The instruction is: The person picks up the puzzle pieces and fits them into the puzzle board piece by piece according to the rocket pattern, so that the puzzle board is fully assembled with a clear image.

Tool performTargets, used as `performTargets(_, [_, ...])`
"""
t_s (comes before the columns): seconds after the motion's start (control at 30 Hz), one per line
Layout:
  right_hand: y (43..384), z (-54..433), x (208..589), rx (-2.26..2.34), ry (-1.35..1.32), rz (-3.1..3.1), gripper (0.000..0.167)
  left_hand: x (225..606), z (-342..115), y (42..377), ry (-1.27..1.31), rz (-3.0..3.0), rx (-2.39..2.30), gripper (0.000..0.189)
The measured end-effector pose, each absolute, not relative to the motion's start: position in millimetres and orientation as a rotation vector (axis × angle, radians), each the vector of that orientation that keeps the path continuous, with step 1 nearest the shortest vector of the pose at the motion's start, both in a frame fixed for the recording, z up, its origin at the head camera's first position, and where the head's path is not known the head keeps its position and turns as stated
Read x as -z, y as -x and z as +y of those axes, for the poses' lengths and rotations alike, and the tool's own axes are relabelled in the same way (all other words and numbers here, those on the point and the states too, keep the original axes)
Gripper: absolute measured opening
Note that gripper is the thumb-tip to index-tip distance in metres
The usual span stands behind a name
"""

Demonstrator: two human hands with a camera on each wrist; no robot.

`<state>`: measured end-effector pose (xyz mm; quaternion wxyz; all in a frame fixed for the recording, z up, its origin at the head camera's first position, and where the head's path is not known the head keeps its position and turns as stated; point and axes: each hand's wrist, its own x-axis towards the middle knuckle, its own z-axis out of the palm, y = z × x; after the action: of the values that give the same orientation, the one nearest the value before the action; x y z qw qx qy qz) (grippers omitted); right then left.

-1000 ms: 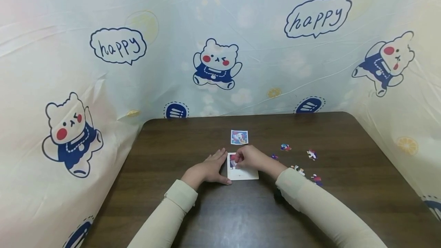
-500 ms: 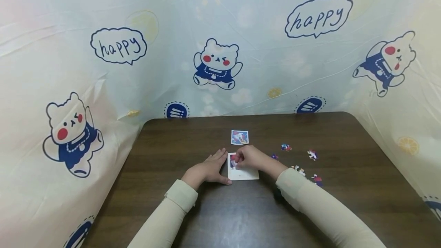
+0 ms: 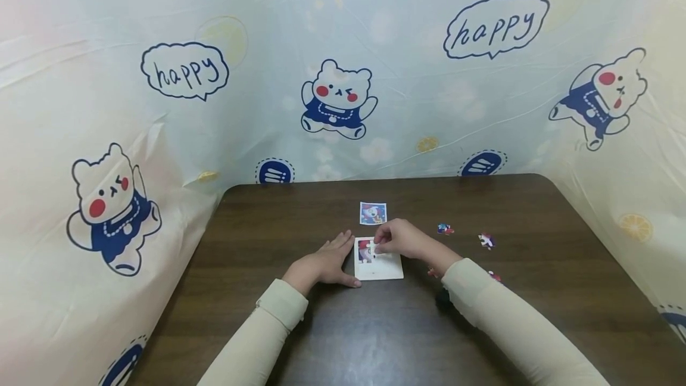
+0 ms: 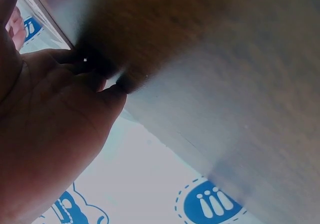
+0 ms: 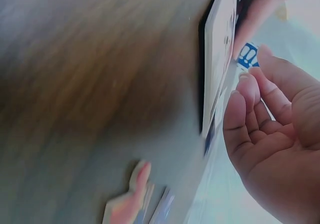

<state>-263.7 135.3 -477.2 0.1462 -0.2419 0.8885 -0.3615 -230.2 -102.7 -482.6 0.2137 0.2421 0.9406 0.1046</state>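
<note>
A white puzzle board (image 3: 388,270) lies on the dark wooden table, with colourful pieces (image 3: 365,252) set in its upper left part. My left hand (image 3: 324,261) rests along the board's left edge, fingers stretched out and thumb at the near left corner. Over the board's upper right part hovers my right hand (image 3: 399,238). In the right wrist view its fingers are loosely bent, the thumb stands apart from them, and nothing shows between them. The board (image 5: 220,58) appears edge-on there, just beyond the fingertips.
Behind the board lies a small picture card (image 3: 373,213). Loose puzzle pieces are scattered to the right: a blue and red one (image 3: 445,229), a white and purple one (image 3: 486,240), and a reddish one (image 3: 494,276) partly behind the right sleeve. A patterned cloth (image 3: 343,153) hangs behind the table.
My right hand has moved slightly right and away from the board's filled corner, uncovering more of the set pieces. Its forearm now covers some loose pieces. The left hand has stayed still.
</note>
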Motion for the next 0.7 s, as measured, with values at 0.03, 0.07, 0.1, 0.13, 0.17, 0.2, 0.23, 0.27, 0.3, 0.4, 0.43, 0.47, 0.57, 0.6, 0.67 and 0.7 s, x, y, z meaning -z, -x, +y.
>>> performTargets(0.03, [264,137,477,1.05,0.694,2.55,0.009,483,-103,230,-0.673,2.611,-0.288,0.115])
performTargets(0.07, [264,139,477,1.051,0.698,2.548,0.009,483,-103,230,-0.673,2.613,-0.288,0.115])
performTargets(0.1, [264,141,477,1.049,0.702,2.547,0.01,483,-103,230,-0.67,2.612,-0.287,0.115])
performTargets(0.13, [265,143,477,1.049,0.703,2.545,0.01,483,-103,230,-0.668,2.61,-0.285,0.115])
performTargets(0.17, [265,145,477,1.049,0.704,2.547,0.011,484,-103,231,-0.665,2.609,-0.282,0.116])
performTargets(0.2, [265,147,476,1.049,0.707,2.549,0.012,484,-104,231,-0.663,2.607,-0.288,0.116])
performTargets(0.23, [266,149,476,1.05,0.711,2.553,0.012,484,-104,231,-0.661,2.606,-0.292,0.116])
performTargets(0.27, [266,151,476,1.051,0.715,2.559,0.013,484,-104,231,-0.659,2.606,-0.297,0.116])
performTargets(0.3, [267,154,475,1.052,0.712,2.567,0.013,484,-104,231,-0.658,2.604,-0.298,0.116])
performTargets(0.4, [269,162,473,1.051,0.71,2.6,0.015,482,-104,230,-0.662,2.605,-0.299,0.115])
performTargets(0.43, [269,166,472,1.05,0.708,2.607,0.015,482,-103,230,-0.665,2.606,-0.302,0.115])
performTargets(0.47, [270,169,472,1.05,0.698,2.616,0.016,482,-103,230,-0.667,2.606,-0.304,0.115])
performTargets(0.57, [272,182,469,1.048,0.675,2.635,0.018,481,-103,229,-0.679,2.605,-0.313,0.114])
performTargets(0.6, [273,186,468,1.047,0.668,2.642,0.018,481,-103,229,-0.684,2.605,-0.315,0.114])
performTargets(0.67, [275,196,467,1.051,0.656,2.653,0.019,480,-104,229,-0.691,2.606,-0.311,0.114])
performTargets(0.7, [277,201,466,1.054,0.657,2.658,0.019,481,-104,229,-0.693,2.606,-0.313,0.114])
